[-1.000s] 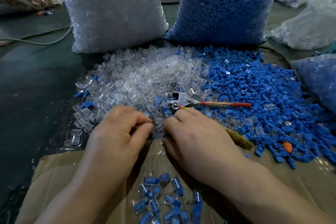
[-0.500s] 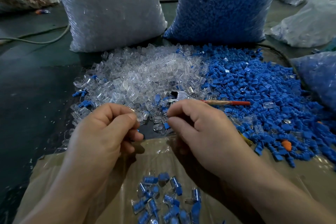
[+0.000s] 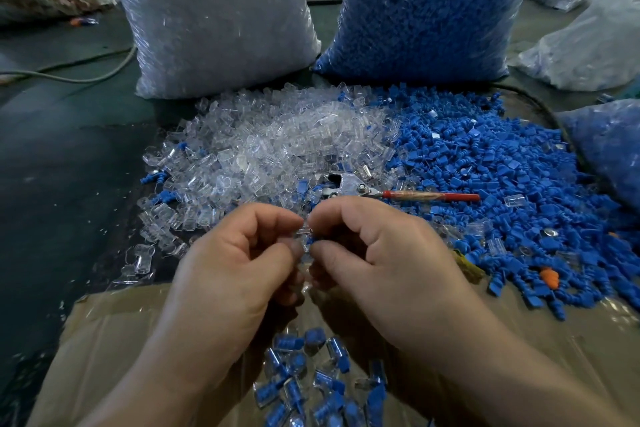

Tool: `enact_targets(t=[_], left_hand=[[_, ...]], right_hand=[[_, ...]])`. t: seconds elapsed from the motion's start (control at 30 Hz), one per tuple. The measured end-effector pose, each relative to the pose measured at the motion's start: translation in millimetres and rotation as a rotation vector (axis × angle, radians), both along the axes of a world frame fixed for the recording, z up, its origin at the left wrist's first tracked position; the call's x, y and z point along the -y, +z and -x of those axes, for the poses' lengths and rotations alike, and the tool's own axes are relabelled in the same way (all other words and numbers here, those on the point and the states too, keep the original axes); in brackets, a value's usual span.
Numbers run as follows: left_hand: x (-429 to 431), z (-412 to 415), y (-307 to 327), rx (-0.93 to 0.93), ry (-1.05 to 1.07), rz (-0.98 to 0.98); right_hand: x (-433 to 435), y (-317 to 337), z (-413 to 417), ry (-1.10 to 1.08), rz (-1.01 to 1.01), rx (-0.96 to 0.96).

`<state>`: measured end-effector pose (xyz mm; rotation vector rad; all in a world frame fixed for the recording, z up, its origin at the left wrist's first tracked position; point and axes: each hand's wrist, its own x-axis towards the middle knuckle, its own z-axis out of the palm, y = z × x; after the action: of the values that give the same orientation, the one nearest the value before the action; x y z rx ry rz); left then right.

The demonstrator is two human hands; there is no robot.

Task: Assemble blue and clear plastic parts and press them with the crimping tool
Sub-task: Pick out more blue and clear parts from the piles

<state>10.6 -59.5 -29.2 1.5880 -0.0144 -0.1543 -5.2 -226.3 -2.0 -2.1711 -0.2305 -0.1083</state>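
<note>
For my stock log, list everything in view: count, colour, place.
sack of clear parts: one, clear, back left.
sack of blue parts: one, blue, back centre.
loose clear parts: heap, clear, centre left.
loose blue parts: heap, blue, right.
crimping tool: one, metal with red handle, between the heaps.
assembled pieces: small pile, blue in clear, on brown cardboard, near.
orange part: one, orange, among blue heap, right.
left hand: one, pinching a clear part, centre.
right hand: one, pinching a blue part, centre.
</note>
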Motion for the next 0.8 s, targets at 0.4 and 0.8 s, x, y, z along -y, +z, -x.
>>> enact_targets(t=[0.4, 0.8], left_hand=[[4.1, 3.0, 9.4, 0.038, 0.005, -0.097], [5.7, 3.9, 19.7, -0.096, -0.065, 0.064]], right_hand=[[3.1, 4.3, 0.6, 0.070, 0.191, 0.229], [4.2, 7.9, 5.0, 0.103, 0.288, 0.225]])
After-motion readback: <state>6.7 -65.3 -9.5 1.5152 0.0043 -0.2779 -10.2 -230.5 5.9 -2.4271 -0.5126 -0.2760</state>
